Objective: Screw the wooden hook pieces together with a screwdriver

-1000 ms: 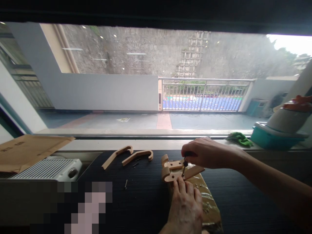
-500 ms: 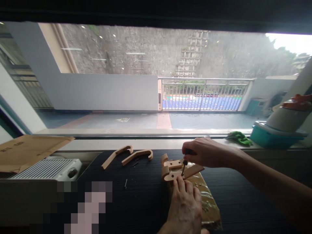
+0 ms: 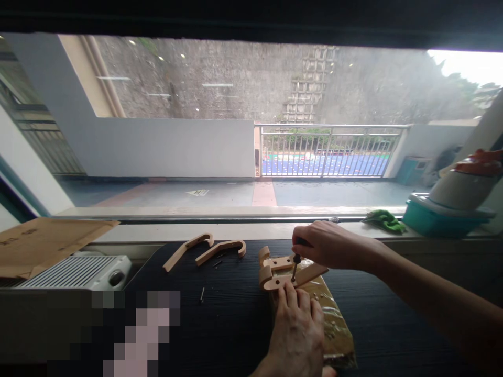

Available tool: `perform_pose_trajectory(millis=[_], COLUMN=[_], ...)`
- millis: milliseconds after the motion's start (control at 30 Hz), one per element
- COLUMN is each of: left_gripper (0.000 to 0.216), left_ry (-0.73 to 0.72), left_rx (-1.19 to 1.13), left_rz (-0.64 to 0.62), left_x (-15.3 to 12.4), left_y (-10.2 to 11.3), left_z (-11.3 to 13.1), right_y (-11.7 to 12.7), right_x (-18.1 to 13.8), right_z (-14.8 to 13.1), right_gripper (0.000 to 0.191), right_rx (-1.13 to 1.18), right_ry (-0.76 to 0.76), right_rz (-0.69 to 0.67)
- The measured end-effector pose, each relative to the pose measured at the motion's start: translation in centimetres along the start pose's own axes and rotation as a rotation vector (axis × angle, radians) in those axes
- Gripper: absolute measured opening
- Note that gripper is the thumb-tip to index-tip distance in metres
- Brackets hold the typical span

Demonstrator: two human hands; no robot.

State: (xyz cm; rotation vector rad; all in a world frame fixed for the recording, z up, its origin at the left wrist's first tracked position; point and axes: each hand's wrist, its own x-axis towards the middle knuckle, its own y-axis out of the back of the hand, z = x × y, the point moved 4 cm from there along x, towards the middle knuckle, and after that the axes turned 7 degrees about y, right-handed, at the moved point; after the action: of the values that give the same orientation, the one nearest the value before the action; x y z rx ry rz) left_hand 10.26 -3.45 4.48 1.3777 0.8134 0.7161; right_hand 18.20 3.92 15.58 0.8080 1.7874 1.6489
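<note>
My right hand (image 3: 320, 245) is closed round the dark handle of a screwdriver (image 3: 296, 262), which points down with its tip at a hole in the nearer wooden hook (image 3: 271, 284). Pressed against that hook's near edge are the fingertips of my left hand (image 3: 297, 324), holding it on a block wrapped in shiny brown tape (image 3: 336, 324). A second wooden hook (image 3: 281, 263), with dark holes, lies just beyond on the same block. The screw under the tip is too small to make out.
Two loose wooden hooks (image 3: 186, 251) lie left on the black table (image 3: 236, 324), with a screw (image 3: 202, 294) and other small screws (image 3: 218, 262). A white heater (image 3: 86, 269) under brown cardboard (image 3: 51, 243) stands left. A green cloth (image 3: 385, 221) and teal box (image 3: 436, 217) sit right.
The screwdriver and my right hand have shifted very slightly; the tip stays at the same hole. My left hand keeps its place on the hook.
</note>
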Motion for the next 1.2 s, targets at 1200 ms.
perform_pose_trajectory(millis=[1200], left_gripper=[0.09], left_ry=[0.011], left_rx=[-0.042], left_rz=[-0.068], left_x=[0.01], left_y=[0.13], left_z=[0.1], right_y=[-0.39], right_x=[-0.14], right_z=[0.35], right_gripper=[0.024], right_rx=[0.055], right_ry=[-0.02], right_rz=[0.032])
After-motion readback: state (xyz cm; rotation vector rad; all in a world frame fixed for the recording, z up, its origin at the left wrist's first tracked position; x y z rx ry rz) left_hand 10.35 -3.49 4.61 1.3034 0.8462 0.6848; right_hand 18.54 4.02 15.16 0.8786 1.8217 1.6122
